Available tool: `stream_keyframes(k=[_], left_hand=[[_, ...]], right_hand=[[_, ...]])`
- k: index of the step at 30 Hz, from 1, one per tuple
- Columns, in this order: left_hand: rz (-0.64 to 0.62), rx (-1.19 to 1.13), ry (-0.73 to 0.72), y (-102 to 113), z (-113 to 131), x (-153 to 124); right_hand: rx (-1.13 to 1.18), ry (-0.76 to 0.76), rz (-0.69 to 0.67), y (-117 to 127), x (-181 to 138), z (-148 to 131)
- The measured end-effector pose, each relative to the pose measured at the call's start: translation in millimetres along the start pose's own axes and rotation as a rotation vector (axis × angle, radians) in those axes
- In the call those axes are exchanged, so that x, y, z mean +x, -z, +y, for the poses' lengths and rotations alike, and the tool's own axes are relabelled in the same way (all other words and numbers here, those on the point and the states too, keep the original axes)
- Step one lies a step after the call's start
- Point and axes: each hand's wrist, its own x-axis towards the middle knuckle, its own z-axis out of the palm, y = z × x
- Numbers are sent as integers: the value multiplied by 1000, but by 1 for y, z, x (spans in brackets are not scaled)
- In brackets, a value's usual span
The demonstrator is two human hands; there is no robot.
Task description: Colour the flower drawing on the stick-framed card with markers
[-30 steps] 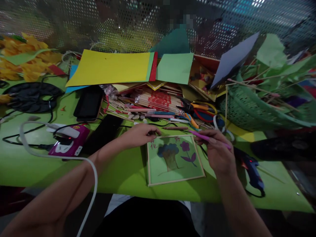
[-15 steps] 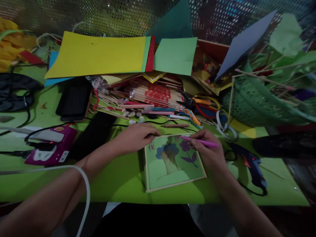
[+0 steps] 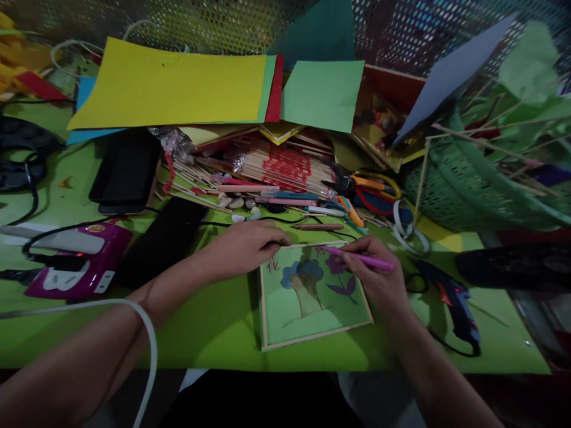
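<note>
A green picture (image 3: pixel 292 324) with a thin wooden stick frame lies on the table before me, slightly turned. On it are a brown-trunked tree with a blue crown, a purple flower and purple written characters. My left hand (image 3: pixel 250 245) holds the frame's upper left corner, its fingers curled over the edge and partly hidden. A purple marker (image 3: pixel 372 260) is pinched in my right hand (image 3: pixel 375 276), which rests over the picture's upper right side. The marker's tip touches or nearly touches the paper near the top edge, beside the characters.
Behind the picture lie a brown pen (image 3: pixel 319 226), bundled sticks (image 3: pixel 285 166), scissors (image 3: pixel 379 185) and coloured sheets (image 3: pixel 178 89). A glue gun (image 3: pixel 455 303) and green basket (image 3: pixel 482 184) are at right. Left are a purple power strip (image 3: pixel 96 261), phones (image 3: pixel 127 169) and a white cable (image 3: pixel 149 333).
The view has shifted slightly. My right hand moves the marker a little to the left by the top characters, while my left hand stays at the frame's corner.
</note>
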Motion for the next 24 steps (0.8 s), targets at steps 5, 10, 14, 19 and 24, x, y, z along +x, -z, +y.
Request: stream_keyframes(k=[5, 10, 14, 19, 24], left_hand=[[15, 4, -21, -2, -3, 1], [5, 18, -17, 0, -1, 0], [-4, 19, -11, 0, -1, 0], [11, -4, -22, -2, -4, 0], [1, -11, -12, -1, -2, 0]], right_hand=[[-23, -9, 20, -1, -2, 2], [-35, -12, 31, -3, -1, 0], [-59, 22, 56, -3, 0, -1], [-76, 31, 73, -2, 0, 1], [-70, 21, 55, -1, 0, 2]])
